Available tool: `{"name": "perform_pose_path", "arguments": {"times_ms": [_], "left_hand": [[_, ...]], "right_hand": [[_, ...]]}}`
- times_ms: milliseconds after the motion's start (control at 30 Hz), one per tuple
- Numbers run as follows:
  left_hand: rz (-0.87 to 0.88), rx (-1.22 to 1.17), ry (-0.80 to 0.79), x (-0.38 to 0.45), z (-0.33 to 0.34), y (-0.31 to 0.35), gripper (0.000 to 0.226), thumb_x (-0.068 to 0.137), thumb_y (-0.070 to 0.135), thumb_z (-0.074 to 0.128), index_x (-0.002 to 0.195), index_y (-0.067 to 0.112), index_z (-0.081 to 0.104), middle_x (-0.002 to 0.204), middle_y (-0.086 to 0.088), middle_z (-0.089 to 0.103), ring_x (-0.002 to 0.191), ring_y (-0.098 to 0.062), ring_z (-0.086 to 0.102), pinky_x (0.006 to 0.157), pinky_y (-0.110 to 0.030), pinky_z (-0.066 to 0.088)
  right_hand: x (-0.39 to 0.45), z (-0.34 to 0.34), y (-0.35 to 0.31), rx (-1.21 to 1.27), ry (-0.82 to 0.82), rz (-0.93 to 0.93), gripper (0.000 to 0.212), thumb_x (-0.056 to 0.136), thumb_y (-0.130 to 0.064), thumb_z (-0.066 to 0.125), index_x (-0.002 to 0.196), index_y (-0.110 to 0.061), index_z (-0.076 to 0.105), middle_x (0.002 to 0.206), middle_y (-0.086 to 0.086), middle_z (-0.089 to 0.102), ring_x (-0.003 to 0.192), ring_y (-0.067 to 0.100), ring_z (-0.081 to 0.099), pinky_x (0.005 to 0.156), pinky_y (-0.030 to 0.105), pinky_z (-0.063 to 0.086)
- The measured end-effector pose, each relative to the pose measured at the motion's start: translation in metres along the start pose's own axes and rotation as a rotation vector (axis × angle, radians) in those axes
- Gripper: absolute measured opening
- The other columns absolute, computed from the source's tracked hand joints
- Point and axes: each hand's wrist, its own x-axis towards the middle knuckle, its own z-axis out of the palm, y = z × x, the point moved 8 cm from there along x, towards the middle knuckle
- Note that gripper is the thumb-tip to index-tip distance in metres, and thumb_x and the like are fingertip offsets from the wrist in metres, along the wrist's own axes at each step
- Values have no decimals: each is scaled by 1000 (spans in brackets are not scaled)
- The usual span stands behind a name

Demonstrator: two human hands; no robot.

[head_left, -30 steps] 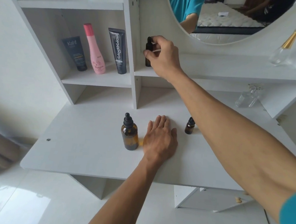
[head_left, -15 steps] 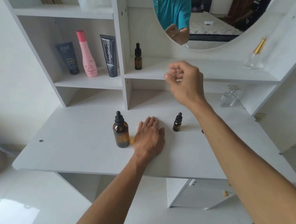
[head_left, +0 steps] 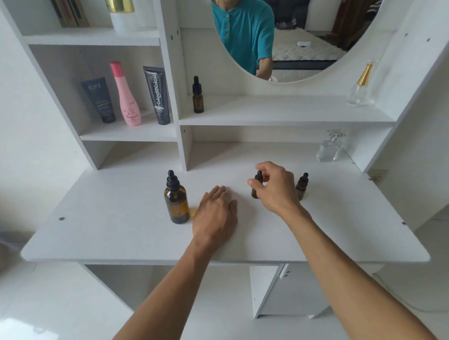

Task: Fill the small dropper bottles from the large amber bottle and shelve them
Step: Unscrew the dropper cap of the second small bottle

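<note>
The large amber bottle point(head_left: 176, 202) with a black dropper cap stands on the white desk point(head_left: 115, 223). Just to its right my left hand point(head_left: 215, 216) lies flat, palm down, holding nothing. My right hand point(head_left: 274, 190) pinches a small dropper bottle point(head_left: 256, 187) between thumb and fingers; the bottle stands upright on the desk. A second small dropper bottle point(head_left: 301, 186) stands just right of that hand, partly hidden by it. A third small dropper bottle point(head_left: 198, 97) stands on the shelf point(head_left: 274, 115) under the mirror, at its left end.
A left cubby holds a dark tube point(head_left: 99, 99), a pink bottle point(head_left: 126, 95) and a black tube point(head_left: 157, 94). A clear perfume bottle point(head_left: 330, 147) stands at the desk's back right, and another with a gold cap point(head_left: 360, 86) on the shelf. The round mirror point(head_left: 279, 28) hangs above.
My right hand let go of the small bottle on the shelf, came down to the desk and closed on another small bottle. The left hand stayed flat.
</note>
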Motion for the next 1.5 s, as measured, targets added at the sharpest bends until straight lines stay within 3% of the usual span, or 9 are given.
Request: {"name": "perform_pose_path", "arguments": {"times_ms": [300,567,667,800,867,1100,1300,1433,1500], "left_hand": [[23,-48,36,-2,-6,2,19,91,24,44,96,10,56,102,-6,61,103,-28,53,95,-47,44],[-56,-197,-23,-23,-9,-1,58,90,36,58,141,12,45,139,-6,54,131,-22,44,106,-35,39],[-45,-208,12,-27,-11,-3,56,86,40,65,132,12,52,129,-4,61,122,-23,50,97,-32,42],[-15,-254,86,-34,-21,-1,27,83,38,69,99,19,58,101,0,67,96,-21,56,74,-28,40],[-9,-265,115,-35,-25,0,25,83,35,69,97,17,60,95,0,67,87,-19,54,68,-27,36],[-29,-289,153,-36,-26,-6,18,84,28,66,87,11,62,84,-8,69,80,-26,56,61,-32,36],[-43,-310,169,-36,-28,-6,21,84,31,70,83,11,63,81,-5,69,78,-22,53,61,-28,35],[-47,-319,158,-34,-24,-8,22,84,33,69,83,11,65,82,-4,70,81,-23,54,63,-29,37],[-55,-307,151,-33,-23,-9,24,84,34,67,83,11,66,81,-6,69,82,-24,53,62,-30,37]], "right_hand": [[-5,-1,-4,56,52,-11,24,89,-16,72,112,-9,70,97,7,72,85,18,65,69,11,35],[-28,-1,-30,161,28,-118,19,83,-17,78,101,-13,72,90,-2,73,82,11,68,78,23,52],[-40,7,-39,171,-20,-153,20,81,-15,80,100,-14,73,90,-1,73,80,10,68,79,21,53],[-52,16,-47,142,-54,-184,20,80,-15,81,99,-14,73,87,-2,72,74,5,63,77,15,49],[-56,19,-50,133,-67,-185,22,81,-15,81,101,-14,74,87,-2,72,72,2,60,74,9,46],[-62,24,-51,100,-78,-183,28,81,-13,80,108,-12,73,91,-2,69,78,8,61,72,2,41],[-62,18,-55,63,-49,-200,26,80,-21,82,103,-11,73,92,1,72,84,15,67,80,24,53],[-60,18,-56,49,-66,-183,23,82,-19,80,103,-12,74,90,0,73,82,12,65,78,17,50],[-60,19,-56,34,-89,-178,22,84,-16,78,105,-12,73,86,-4,70,78,9,61,72,5,42]]}}
